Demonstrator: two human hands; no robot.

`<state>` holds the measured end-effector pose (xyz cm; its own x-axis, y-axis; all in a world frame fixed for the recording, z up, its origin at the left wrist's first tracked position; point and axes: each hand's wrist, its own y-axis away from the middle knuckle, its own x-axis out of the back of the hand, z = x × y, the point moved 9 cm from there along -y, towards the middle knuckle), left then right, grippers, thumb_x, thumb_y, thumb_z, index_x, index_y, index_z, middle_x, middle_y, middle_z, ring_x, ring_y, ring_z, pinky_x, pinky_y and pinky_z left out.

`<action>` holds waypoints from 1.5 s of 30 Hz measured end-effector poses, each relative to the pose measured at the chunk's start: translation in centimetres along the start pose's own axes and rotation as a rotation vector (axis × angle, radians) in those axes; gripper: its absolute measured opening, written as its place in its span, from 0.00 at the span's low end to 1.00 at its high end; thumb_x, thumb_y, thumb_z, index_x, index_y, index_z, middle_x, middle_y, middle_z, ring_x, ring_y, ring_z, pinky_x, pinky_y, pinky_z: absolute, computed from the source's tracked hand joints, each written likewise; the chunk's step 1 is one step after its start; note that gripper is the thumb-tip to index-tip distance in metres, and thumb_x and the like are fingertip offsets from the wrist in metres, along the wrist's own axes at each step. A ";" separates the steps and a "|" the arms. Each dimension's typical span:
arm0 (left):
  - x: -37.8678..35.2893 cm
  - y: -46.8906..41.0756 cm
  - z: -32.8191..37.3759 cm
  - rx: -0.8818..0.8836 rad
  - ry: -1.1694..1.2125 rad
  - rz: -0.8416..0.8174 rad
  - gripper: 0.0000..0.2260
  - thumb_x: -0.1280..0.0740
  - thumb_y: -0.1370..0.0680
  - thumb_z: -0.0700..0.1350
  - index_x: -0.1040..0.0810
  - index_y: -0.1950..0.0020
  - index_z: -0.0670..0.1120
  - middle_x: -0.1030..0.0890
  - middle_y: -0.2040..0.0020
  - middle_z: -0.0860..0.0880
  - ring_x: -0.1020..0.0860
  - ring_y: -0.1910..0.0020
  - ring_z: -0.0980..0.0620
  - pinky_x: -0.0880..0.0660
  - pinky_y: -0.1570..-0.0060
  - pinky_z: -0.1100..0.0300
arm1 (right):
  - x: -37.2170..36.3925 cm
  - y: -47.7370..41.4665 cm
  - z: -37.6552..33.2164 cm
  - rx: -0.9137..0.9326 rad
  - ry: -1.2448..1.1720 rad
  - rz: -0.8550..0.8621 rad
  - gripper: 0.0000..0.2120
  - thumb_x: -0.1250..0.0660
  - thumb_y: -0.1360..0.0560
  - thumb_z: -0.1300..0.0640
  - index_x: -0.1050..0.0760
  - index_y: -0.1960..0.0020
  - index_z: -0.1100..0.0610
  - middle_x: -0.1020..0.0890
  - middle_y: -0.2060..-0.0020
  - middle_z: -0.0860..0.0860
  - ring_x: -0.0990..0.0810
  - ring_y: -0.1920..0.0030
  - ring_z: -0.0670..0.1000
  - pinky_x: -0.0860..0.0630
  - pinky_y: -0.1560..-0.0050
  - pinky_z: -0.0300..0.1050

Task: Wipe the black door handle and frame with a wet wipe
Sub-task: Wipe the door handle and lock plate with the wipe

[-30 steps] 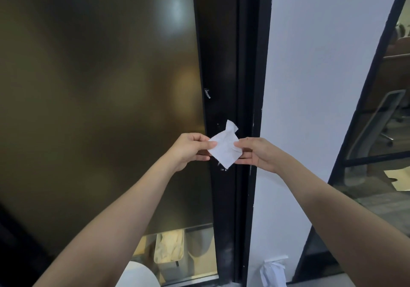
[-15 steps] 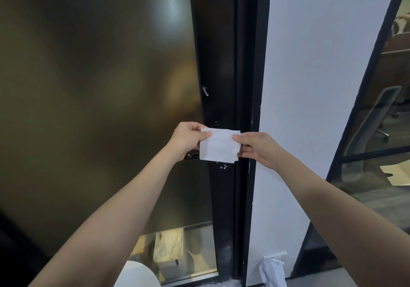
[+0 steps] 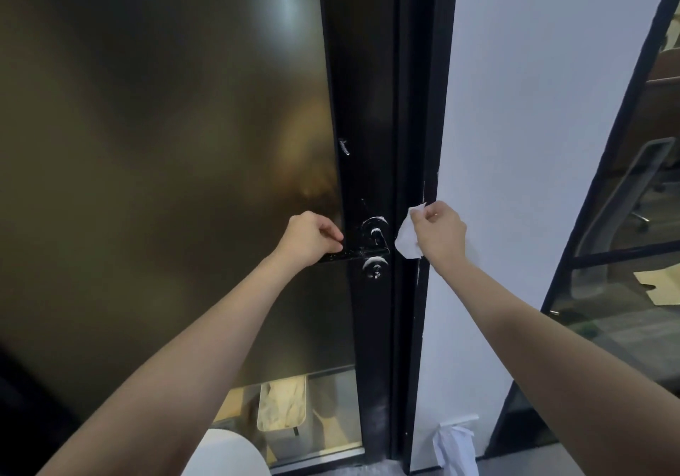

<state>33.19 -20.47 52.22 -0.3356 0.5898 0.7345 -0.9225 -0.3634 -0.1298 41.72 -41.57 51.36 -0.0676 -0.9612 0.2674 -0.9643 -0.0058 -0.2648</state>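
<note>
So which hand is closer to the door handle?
Left. The left hand holds the door handle by its lever end; the right hand is to its right, pinching the wet wipe.

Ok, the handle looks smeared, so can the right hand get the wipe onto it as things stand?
Probably yes: the right hand holds the wet wipe just right of the door handle, with nothing between them. The left hand grips the lever's far end, though, so that part is covered.
</note>
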 end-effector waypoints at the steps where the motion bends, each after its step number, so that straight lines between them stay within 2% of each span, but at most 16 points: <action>1: -0.3 0.0 -0.1 -0.012 -0.055 -0.017 0.06 0.26 0.30 0.38 0.17 0.53 0.43 0.19 0.61 0.49 0.22 0.63 0.55 0.27 0.61 0.69 | -0.8 0.1 0.3 0.006 0.031 -0.043 0.08 0.38 0.23 0.57 0.30 0.58 0.61 0.28 0.68 0.50 0.29 0.63 0.51 0.32 0.67 0.35; 4: -1.1 -0.1 -0.4 -0.034 -0.176 -0.053 0.10 0.26 0.30 0.38 0.16 0.50 0.43 0.18 0.56 0.46 0.21 0.56 0.51 0.25 0.51 0.63 | -3.5 0.6 1.4 -0.029 0.069 -0.188 0.09 0.39 0.22 0.57 0.26 0.53 0.63 0.25 0.65 0.54 0.25 0.61 0.52 0.28 0.61 0.40; 8: -1.3 -0.7 -0.1 -0.063 -0.240 -0.035 0.09 0.26 0.31 0.37 0.16 0.51 0.43 0.17 0.53 0.45 0.19 0.53 0.47 0.23 0.47 0.56 | -4.9 1.2 1.6 -0.031 0.104 -0.253 0.12 0.39 0.22 0.57 0.22 0.47 0.64 0.18 0.49 0.63 0.20 0.47 0.60 0.25 0.48 0.45; 10: -1.2 -1.0 0.0 -0.064 -0.256 -0.044 0.10 0.25 0.32 0.37 0.15 0.52 0.43 0.17 0.53 0.44 0.19 0.53 0.47 0.22 0.48 0.56 | -5.4 1.2 1.7 -0.042 0.063 -0.284 0.12 0.36 0.23 0.57 0.20 0.45 0.62 0.17 0.48 0.62 0.20 0.45 0.59 0.24 0.51 0.36; 11: -1.2 -1.1 0.1 -0.063 -0.260 -0.052 0.09 0.25 0.32 0.37 0.15 0.52 0.43 0.17 0.54 0.44 0.19 0.53 0.47 0.22 0.48 0.56 | -5.6 1.2 1.8 -0.037 0.052 -0.289 0.11 0.35 0.23 0.57 0.19 0.45 0.61 0.17 0.49 0.61 0.19 0.46 0.58 0.25 0.56 0.31; 15: -1.2 -1.4 0.3 -0.059 -0.274 -0.103 0.09 0.24 0.33 0.37 0.15 0.54 0.44 0.17 0.57 0.45 0.20 0.59 0.50 0.22 0.57 0.59 | -5.1 0.4 1.2 0.043 0.142 -0.270 0.08 0.32 0.26 0.59 0.17 0.50 0.62 0.15 0.54 0.56 0.20 0.54 0.50 0.30 0.60 0.27; 18: -1.2 -1.5 0.1 -0.037 -0.269 -0.130 0.09 0.23 0.34 0.38 0.15 0.55 0.44 0.18 0.60 0.47 0.24 0.65 0.53 0.28 0.68 0.63 | -4.3 -0.1 0.4 0.081 0.123 -0.153 0.07 0.33 0.26 0.63 0.18 0.54 0.65 0.16 0.58 0.60 0.19 0.57 0.55 0.31 0.67 0.27; 21: -1.5 -1.6 0.2 -0.032 -0.278 -0.148 0.10 0.23 0.34 0.39 0.15 0.55 0.45 0.17 0.57 0.46 0.21 0.60 0.51 0.24 0.64 0.60 | -3.4 -0.4 -0.4 0.068 0.063 0.054 0.08 0.38 0.24 0.64 0.20 0.53 0.66 0.16 0.58 0.61 0.20 0.60 0.54 0.33 0.65 0.30; 23: -1.5 -1.7 0.2 -0.030 -0.281 -0.153 0.09 0.23 0.34 0.39 0.15 0.54 0.44 0.17 0.54 0.46 0.20 0.55 0.49 0.21 0.57 0.58 | -3.7 -0.6 -1.1 0.101 0.047 0.094 0.09 0.39 0.23 0.63 0.21 0.52 0.66 0.17 0.58 0.61 0.19 0.60 0.56 0.28 0.62 0.37; 25: -1.5 -1.7 0.2 -0.025 -0.276 -0.160 0.09 0.23 0.34 0.39 0.15 0.54 0.44 0.17 0.53 0.45 0.20 0.53 0.49 0.21 0.55 0.58 | -4.5 -0.9 -1.7 0.159 0.062 0.059 0.10 0.39 0.22 0.62 0.21 0.53 0.67 0.17 0.60 0.63 0.19 0.61 0.58 0.25 0.62 0.43; 29: -1.5 -1.6 0.0 -0.015 -0.271 -0.156 0.09 0.24 0.33 0.39 0.15 0.53 0.44 0.17 0.53 0.45 0.21 0.56 0.49 0.24 0.61 0.60 | -7.1 -1.1 -1.8 0.288 0.247 -0.131 0.12 0.39 0.22 0.62 0.20 0.55 0.69 0.23 0.70 0.53 0.23 0.72 0.53 0.29 0.72 0.32; 32: -1.4 -1.7 -0.1 -0.008 -0.262 -0.148 0.09 0.24 0.33 0.39 0.15 0.53 0.44 0.17 0.53 0.45 0.21 0.56 0.49 0.25 0.61 0.60 | -8.0 -0.6 -1.6 0.371 0.355 -0.153 0.09 0.39 0.23 0.65 0.21 0.48 0.66 0.20 0.52 0.57 0.18 0.58 0.57 0.24 0.63 0.39; 34: -1.4 -1.6 -0.1 0.002 -0.266 -0.150 0.10 0.24 0.33 0.39 0.15 0.53 0.44 0.17 0.53 0.45 0.22 0.57 0.50 0.25 0.61 0.61 | -8.1 -0.4 -0.8 0.310 0.349 -0.139 0.13 0.38 0.24 0.65 0.24 0.40 0.63 0.24 0.43 0.58 0.20 0.52 0.57 0.23 0.57 0.42; 39: -1.5 -1.4 0.0 -0.005 -0.283 -0.135 0.10 0.24 0.33 0.38 0.15 0.53 0.43 0.17 0.53 0.46 0.23 0.60 0.51 0.26 0.61 0.61 | -7.3 -1.0 -0.2 0.226 0.337 -0.116 0.14 0.42 0.23 0.68 0.24 0.39 0.64 0.22 0.43 0.61 0.21 0.48 0.59 0.25 0.52 0.44; 43: -1.4 -1.4 0.1 -0.005 -0.290 -0.127 0.09 0.24 0.33 0.39 0.15 0.53 0.44 0.17 0.54 0.46 0.23 0.61 0.51 0.25 0.60 0.62 | -9.1 -1.6 0.4 0.158 0.409 -0.351 0.13 0.41 0.22 0.63 0.25 0.39 0.59 0.23 0.43 0.52 0.23 0.47 0.53 0.26 0.51 0.44; 45: -1.4 -1.5 0.1 -0.004 -0.296 -0.126 0.09 0.24 0.33 0.39 0.15 0.53 0.44 0.17 0.53 0.46 0.21 0.57 0.50 0.24 0.57 0.61 | -9.7 -1.0 -0.6 0.245 0.450 -0.412 0.18 0.41 0.24 0.68 0.27 0.36 0.58 0.26 0.38 0.53 0.24 0.46 0.53 0.24 0.50 0.44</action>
<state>35.05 -20.85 51.42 -0.1494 0.3944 0.9067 -0.9543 -0.2975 -0.0278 43.15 -32.04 49.62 0.1430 -0.6580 0.7394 -0.8514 -0.4627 -0.2471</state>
